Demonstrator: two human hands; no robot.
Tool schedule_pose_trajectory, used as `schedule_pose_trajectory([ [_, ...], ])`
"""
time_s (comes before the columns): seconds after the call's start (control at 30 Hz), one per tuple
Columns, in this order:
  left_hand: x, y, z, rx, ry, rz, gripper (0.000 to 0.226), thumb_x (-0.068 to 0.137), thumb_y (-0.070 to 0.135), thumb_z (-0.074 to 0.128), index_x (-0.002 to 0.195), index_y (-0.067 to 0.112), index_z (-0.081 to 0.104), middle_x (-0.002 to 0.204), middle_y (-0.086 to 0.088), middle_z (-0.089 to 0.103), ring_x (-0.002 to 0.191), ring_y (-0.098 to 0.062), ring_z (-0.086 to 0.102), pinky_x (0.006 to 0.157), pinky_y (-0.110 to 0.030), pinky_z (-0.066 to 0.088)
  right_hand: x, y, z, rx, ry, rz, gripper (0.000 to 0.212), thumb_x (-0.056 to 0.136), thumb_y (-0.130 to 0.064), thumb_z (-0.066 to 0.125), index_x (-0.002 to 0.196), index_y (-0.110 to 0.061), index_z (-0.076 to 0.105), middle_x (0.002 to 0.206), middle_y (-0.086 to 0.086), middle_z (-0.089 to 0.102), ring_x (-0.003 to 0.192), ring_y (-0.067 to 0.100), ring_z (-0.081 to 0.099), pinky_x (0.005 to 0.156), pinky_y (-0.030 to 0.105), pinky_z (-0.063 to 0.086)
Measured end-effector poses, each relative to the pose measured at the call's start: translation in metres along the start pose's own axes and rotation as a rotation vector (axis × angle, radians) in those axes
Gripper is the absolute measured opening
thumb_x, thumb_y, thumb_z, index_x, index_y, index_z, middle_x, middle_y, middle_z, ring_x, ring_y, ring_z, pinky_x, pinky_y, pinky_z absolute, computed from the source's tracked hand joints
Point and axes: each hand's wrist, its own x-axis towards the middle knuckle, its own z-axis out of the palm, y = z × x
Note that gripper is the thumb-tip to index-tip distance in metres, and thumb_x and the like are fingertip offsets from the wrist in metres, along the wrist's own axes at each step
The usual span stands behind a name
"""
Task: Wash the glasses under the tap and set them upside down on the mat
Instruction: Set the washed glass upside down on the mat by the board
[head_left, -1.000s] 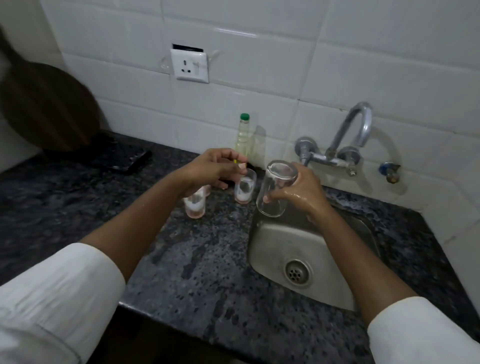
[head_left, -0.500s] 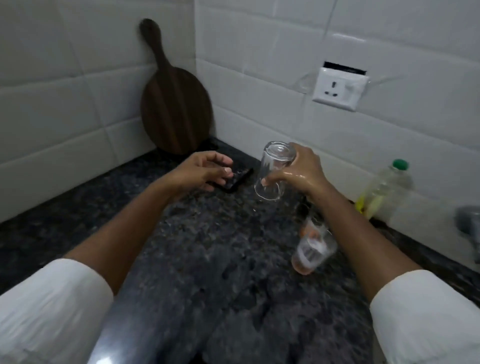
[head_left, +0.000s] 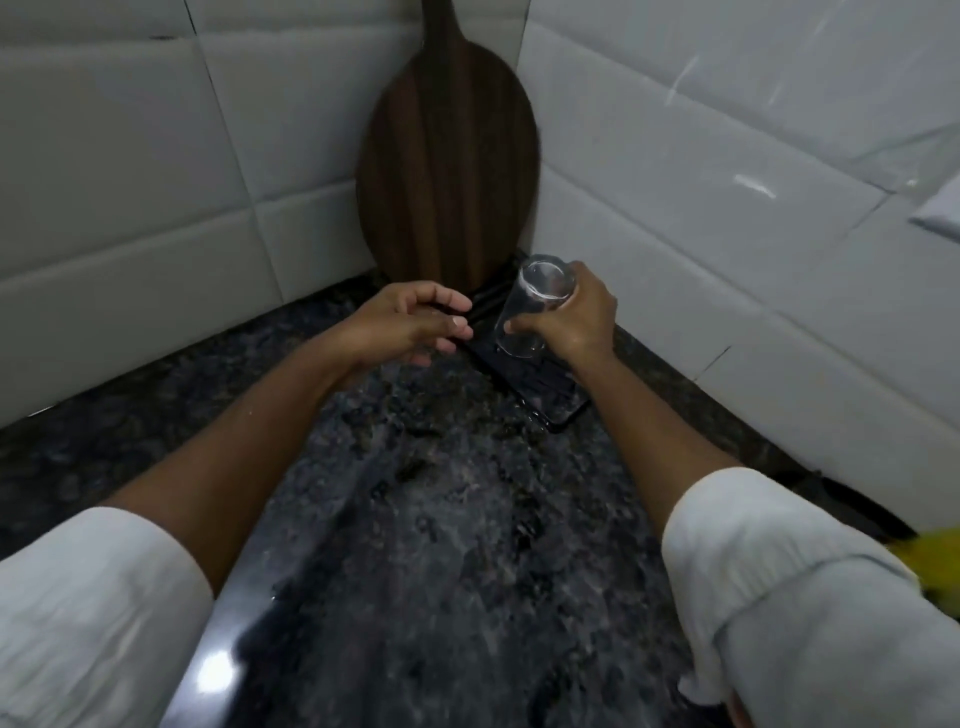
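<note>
The glass (head_left: 530, 312) has been carried away from the sink, which is no longer seen, over to the corner of the counter (head_left: 441, 519). It is held upside down in the right hand (head_left: 563, 322), with the fingers wrapped around it. It is tilted a little, low over the black mat (head_left: 540, 384). It cannot be told if the rim is touching the mat yet. The left hand (head_left: 410, 325) has been brought along too. Its fingers are loosely curled and nothing is held in them. The washing of this glass seems done, and only the setting down is left. Much of the mat is hidden behind the hands and the brown wooden board (head_left: 447, 171). The other glasses are out of view.
</note>
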Motion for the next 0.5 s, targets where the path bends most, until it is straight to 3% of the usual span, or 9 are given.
schedule_pose_trajectory([
  [0.17,0.017,-0.006,0.000,0.011,-0.008,-0.029,0.018,0.096,0.021,0.062,0.114,0.025,0.062,0.104,0.003,0.076,0.093,-0.013,0.069,0.078,-0.030,0.051,0.011,0.013,0.026,-0.025,-0.033,0.001,0.071,0.041,-0.029,0.096,0.102,-0.012,0.064,0.100,0.000,0.069,0.087,0.012,0.058,0.073,0.020,0.040],
  [0.37,0.023,-0.007,-0.001,0.010,-0.007,-0.037,0.022,0.096,0.023,0.063,0.118,0.024,0.063,0.105,0.002,0.077,0.094,-0.015,0.068,0.081,-0.033,0.051,0.010,0.022,0.036,-0.016,-0.061,0.009,0.074,0.043,-0.025,0.096,0.108,-0.010,0.062,0.106,0.004,0.068,0.092,0.013,0.058,0.079,0.020,0.042],
  [0.5,0.017,-0.006,0.003,0.026,0.002,-0.044,0.021,0.096,0.021,0.062,0.117,0.023,0.062,0.105,0.002,0.077,0.092,-0.013,0.069,0.080,-0.033,0.051,0.011,0.024,0.030,-0.020,-0.172,0.059,0.079,0.049,-0.026,0.096,0.114,-0.008,0.056,0.113,0.006,0.065,0.099,0.018,0.059,0.082,0.024,0.046],
])
